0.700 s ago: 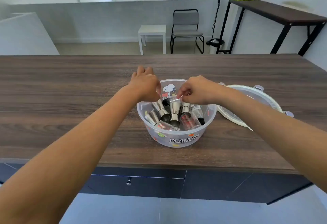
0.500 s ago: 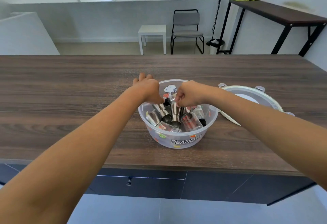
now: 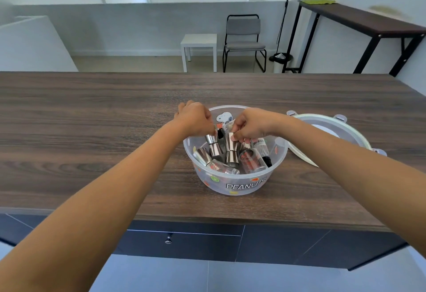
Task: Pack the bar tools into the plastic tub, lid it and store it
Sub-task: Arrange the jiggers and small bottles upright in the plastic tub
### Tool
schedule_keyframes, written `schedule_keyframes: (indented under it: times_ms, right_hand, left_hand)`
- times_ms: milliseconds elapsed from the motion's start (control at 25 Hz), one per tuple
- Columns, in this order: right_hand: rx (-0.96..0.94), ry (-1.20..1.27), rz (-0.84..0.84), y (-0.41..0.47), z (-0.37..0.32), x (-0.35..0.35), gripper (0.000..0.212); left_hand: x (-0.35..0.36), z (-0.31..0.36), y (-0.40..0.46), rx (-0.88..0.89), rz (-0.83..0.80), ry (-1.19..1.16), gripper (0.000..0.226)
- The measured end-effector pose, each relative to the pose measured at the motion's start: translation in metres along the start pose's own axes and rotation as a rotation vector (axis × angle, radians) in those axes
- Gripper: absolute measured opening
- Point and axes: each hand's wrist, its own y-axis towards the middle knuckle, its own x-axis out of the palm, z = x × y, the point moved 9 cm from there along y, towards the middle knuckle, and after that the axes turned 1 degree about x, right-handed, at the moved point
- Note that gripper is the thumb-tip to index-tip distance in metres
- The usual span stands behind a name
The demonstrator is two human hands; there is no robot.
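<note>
While both hands work inside the tub (image 3: 235,184), head view only: left hand (image 3: 194,117) pinched on the top of one upright steel jigger (image 3: 213,145), right hand (image 3: 252,125) pinched on the next jigger (image 3: 231,151), long axes near vertical, straight below each grip. Tub near the bench (image 3: 92,116) front edge, clear plastic, printed, crowded with steel jiggers and small glasses. Lid (image 3: 332,134) flat just right of the tub, nearer the right hand, likely next.

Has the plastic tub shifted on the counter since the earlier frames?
Cannot tell. The tub sits beside the lid as before; its slight drift in frame matches the camera's, since the counter shifts too.
</note>
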Motion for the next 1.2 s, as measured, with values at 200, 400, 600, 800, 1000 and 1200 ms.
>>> schedule_keyframes:
  times_ms: [200,400,600,800,1000,1200]
  right_hand:
    - [-0.114,-0.003,0.128,-0.017,-0.01,-0.02,0.009]
    - [-0.205,-0.128,0.292,-0.035,-0.018,-0.023,0.011]
    - [-0.195,-0.075,0.405,-0.036,-0.009,-0.028,0.012]
    - [-0.245,-0.069,0.418,-0.029,-0.016,-0.028,0.012]
    - [-0.295,-0.156,0.39,-0.018,-0.022,-0.02,0.011]
    - [-0.296,-0.187,0.377,-0.012,-0.02,-0.019,0.011]
  left_hand:
    - [-0.017,0.009,-0.017,0.139,0.212,0.044,0.009]
    - [-0.019,0.025,-0.029,0.254,0.229,0.221,0.016]
    - [-0.023,0.027,-0.041,0.258,0.123,0.44,0.02]
    - [-0.011,0.022,-0.048,0.103,0.005,0.547,0.038]
    - [0.017,0.029,-0.044,0.013,-0.158,0.704,0.026]
    - [0.025,0.032,-0.038,0.008,-0.209,0.647,0.012]
